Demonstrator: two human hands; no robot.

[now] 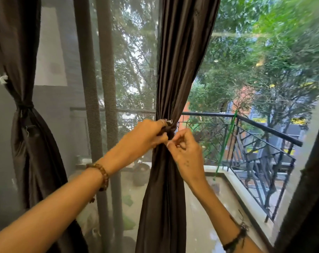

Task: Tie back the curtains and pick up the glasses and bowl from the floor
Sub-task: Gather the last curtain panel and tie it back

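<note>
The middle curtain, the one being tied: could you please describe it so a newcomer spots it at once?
Facing the balcony railing, find the dark brown middle curtain hanging between mesh screen and open view. Unlike the left curtain, already tied, both hands grip its gathered waist.

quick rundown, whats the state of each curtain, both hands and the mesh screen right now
middle curtain: gathered at its waist, being tied
left curtain: already cinched with a tie
right curtain: only its edge shows, state unclear
left hand: grips the gathered middle curtain
right hand: pinches something small at the knot
mesh screen: covers the left side; right side open to the balcony railing
</note>
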